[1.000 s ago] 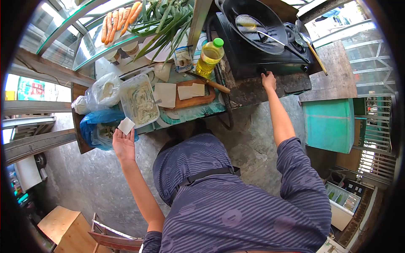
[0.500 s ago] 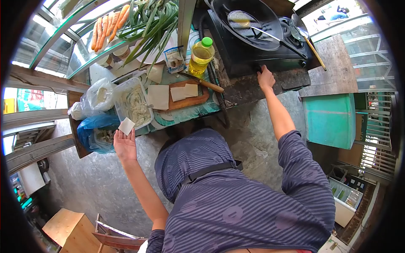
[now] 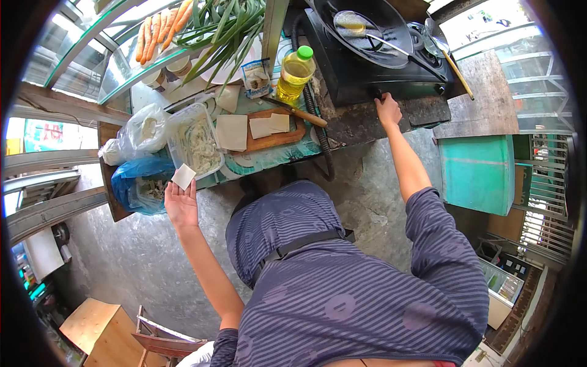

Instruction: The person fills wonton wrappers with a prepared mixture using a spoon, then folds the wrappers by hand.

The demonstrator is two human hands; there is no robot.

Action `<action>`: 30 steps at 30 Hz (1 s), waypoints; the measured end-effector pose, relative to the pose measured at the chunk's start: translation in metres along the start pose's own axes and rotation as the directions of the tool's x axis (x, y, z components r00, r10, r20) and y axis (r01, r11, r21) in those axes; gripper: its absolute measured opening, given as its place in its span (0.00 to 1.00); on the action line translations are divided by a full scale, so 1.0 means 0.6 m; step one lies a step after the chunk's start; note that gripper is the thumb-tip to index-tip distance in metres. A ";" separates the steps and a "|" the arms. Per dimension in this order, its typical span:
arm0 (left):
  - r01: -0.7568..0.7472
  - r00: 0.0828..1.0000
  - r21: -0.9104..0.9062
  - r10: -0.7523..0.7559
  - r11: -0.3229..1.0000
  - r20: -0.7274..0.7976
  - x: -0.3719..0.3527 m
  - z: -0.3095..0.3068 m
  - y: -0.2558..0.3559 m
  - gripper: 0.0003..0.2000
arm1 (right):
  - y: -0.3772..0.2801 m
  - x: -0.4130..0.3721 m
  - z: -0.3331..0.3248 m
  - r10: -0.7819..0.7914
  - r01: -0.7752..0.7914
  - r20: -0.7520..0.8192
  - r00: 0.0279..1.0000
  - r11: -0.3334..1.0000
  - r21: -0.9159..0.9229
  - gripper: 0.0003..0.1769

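Observation:
My left hand (image 3: 182, 207) is palm up, with a small square dough wrapper (image 3: 184, 176) lying on its fingertips. Close by are a clear plastic tub (image 3: 220, 164) of pale, mushy filling and a blue plastic bag (image 3: 131, 189). My right hand (image 3: 389, 111) reaches to the front of the black gas stove (image 3: 348, 88), its fingers closed around a control knob (image 3: 379, 93) that they partly hide. On the stove, a wok (image 3: 397, 24) holds a ladle (image 3: 391, 45) with yellowish oil in its bowl. More wrappers (image 3: 232, 132) lie on and beside a wooden cutting board (image 3: 269, 144).
A knife (image 3: 313, 117) with a wooden handle lies beside an oil bottle (image 3: 295, 79) and a small packet (image 3: 257, 79). Carrots (image 3: 160, 33) and leafy greens (image 3: 223, 37) sit at the back left. A black hose (image 3: 324, 147) hangs over the counter's front edge.
The view has shifted slightly. My left hand still bears the wrapper, and my right hand stays at the stove knob.

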State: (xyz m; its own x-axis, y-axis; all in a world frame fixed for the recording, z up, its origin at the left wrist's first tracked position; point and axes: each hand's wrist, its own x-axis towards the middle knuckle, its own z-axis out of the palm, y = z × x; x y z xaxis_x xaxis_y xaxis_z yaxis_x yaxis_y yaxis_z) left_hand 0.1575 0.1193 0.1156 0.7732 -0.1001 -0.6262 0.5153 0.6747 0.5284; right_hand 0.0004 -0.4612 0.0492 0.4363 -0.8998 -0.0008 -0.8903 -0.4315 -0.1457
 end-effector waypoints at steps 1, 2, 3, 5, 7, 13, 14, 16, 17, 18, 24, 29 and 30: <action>-0.004 1.000 0.000 0.004 1.000 0.002 0.000 -0.003 0.002 0.20 | -0.002 -0.003 0.000 0.012 -0.012 -0.013 1.000 1.000 0.000 0.21; -0.008 1.000 0.000 0.008 1.000 0.002 0.001 -0.008 0.003 0.20 | -0.005 -0.006 0.000 0.021 -0.021 -0.013 1.000 1.000 -0.004 0.21; -0.010 1.000 0.001 0.010 1.000 0.001 -0.001 -0.012 0.005 0.20 | -0.006 -0.009 0.001 0.030 -0.030 -0.012 0.999 1.000 -0.009 0.21; -0.014 1.000 -0.009 0.014 1.000 -0.006 -0.003 -0.020 0.009 0.20 | -0.007 -0.016 -0.001 0.034 -0.034 -0.010 0.999 0.999 -0.018 0.22; -0.016 1.000 -0.017 0.015 1.000 -0.003 -0.003 -0.027 0.015 0.19 | -0.009 -0.022 -0.004 0.024 -0.025 -0.010 1.000 0.999 -0.021 0.22; 0.014 1.000 0.016 -0.014 1.000 0.004 0.000 -0.040 0.030 0.20 | -0.039 -0.062 -0.022 0.020 -0.016 -0.049 0.999 0.996 0.090 0.20; 0.024 0.999 0.012 -0.024 1.000 0.025 0.003 -0.046 0.031 0.20 | -0.047 -0.071 -0.021 -0.001 0.008 -0.068 0.998 0.994 0.112 0.18; 0.024 0.999 0.025 -0.025 0.999 0.033 0.004 -0.045 0.032 0.20 | -0.069 -0.095 -0.017 -0.068 0.079 -0.063 0.996 0.978 0.191 0.17; 0.024 0.999 0.030 -0.025 0.999 0.040 0.005 -0.042 0.032 0.20 | -0.082 -0.109 -0.015 -0.101 0.114 -0.066 0.993 0.966 0.231 0.17; 0.045 0.997 0.026 -0.046 0.999 0.060 0.007 -0.043 0.033 0.20 | -0.101 -0.128 -0.009 -0.176 0.194 -0.091 0.980 0.944 0.266 0.15; 0.044 0.992 0.071 -0.052 0.997 0.115 0.009 -0.042 0.040 0.21 | -0.272 -0.287 -0.033 -0.534 0.472 -0.020 0.846 0.729 0.495 0.13; 0.033 0.990 0.063 -0.041 0.998 0.133 0.002 -0.041 0.049 0.22 | -0.360 -0.377 -0.029 -0.602 0.172 0.488 0.632 0.723 0.669 0.32; 0.030 0.990 0.072 -0.040 0.997 0.137 0.001 -0.042 0.052 0.22 | -0.373 -0.392 -0.024 -0.612 0.121 0.501 0.612 0.698 0.706 0.32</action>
State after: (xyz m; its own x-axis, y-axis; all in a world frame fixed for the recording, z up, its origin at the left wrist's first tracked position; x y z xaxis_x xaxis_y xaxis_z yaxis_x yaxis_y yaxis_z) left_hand 0.1644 0.1588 0.1170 0.7953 -0.2262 -0.5624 0.5637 0.6170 0.5491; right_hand 0.0949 -0.1540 0.0963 0.8775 -0.2540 -0.4067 -0.4764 -0.3650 -0.7999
